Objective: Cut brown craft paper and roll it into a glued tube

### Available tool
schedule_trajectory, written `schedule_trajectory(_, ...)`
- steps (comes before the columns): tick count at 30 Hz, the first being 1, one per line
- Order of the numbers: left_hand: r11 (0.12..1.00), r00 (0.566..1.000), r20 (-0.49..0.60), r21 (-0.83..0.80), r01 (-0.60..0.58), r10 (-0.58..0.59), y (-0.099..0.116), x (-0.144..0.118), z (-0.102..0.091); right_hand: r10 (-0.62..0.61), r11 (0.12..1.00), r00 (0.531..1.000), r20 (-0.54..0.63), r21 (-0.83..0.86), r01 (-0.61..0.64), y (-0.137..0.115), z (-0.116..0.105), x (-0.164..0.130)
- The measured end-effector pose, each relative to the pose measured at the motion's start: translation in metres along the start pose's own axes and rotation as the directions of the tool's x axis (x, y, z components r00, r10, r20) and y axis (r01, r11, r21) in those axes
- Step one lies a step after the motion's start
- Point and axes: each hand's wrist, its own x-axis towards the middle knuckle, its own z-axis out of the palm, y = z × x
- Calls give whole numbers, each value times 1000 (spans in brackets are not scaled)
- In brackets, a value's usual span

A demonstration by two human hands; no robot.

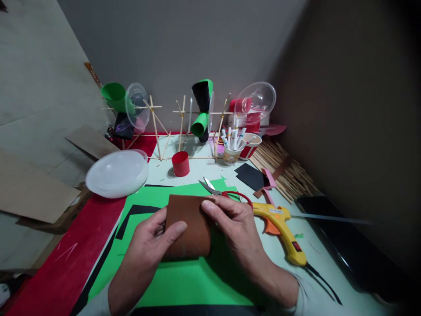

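Observation:
A brown sheet of card or foam (189, 226), bent into a curve, is between my two hands above a green sheet (174, 285). My left hand (148, 239) grips its left side, thumb across the front. At the upper right edge my right hand (235, 226) pinches it between thumb and fingers. Just beyond the right fingers lie red-handled scissors (226, 192), blades apart. A yellow glue gun (279, 228) rests to the right of my right hand, a clear glue stick poking out of its back.
Behind stand stick frames (182, 127) with green and black cones (201, 97) and clear plastic lids (258, 103). A red ring (180, 163), a cup of paper rolls (232, 154), black scraps (251, 176), wooden sticks (283, 169), a dark glossy object (345, 245) and a white lid (116, 173) surround the green sheet.

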Motion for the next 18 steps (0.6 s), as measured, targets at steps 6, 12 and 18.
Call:
schedule_trajectory(6,928,936,-143,239,-284,323,-3,-1,-7,-43,998,996,81,-34,45,0,2,0)
schedule_trajectory(12,265,419,68,679,-684,905,-7,-4,-18,-132,988,991,28,-73,134,-2,-4,5)
schedule_trajectory(18,5,337,238,811,-585,911,-12,-9,-29,41,947,954,295,292,-131,1,-9,5)
